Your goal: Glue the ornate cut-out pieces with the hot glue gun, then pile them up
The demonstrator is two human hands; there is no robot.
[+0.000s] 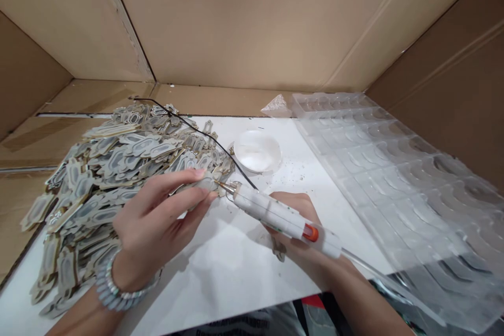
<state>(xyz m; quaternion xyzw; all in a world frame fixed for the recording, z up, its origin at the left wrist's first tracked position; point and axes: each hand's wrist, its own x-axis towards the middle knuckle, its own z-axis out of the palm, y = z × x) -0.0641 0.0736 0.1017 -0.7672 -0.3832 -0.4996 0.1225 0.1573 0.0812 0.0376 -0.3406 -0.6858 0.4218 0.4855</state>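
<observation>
My left hand, with a grey beaded bracelet at the wrist, pinches a small flat grey tag-like piece between thumb and fingers. Closed around a white pen-shaped tool is my right hand, partly hidden behind it. The tool has an orange-red switch, a pointed brass-coloured tip and a light cord leaving its rear end. Its tip meets the piece, or nearly so; I cannot tell if they touch. A large pile of similar grey, gold-edged pieces spreads beside and beyond my left hand.
A round white dish stands beyond my right hand, with tiny bits scattered beside it. Clear plastic compartment trays line the right side. A small bag of pale grains lies at the back. A thin black wire crosses the pile. Cardboard walls enclose the white tabletop.
</observation>
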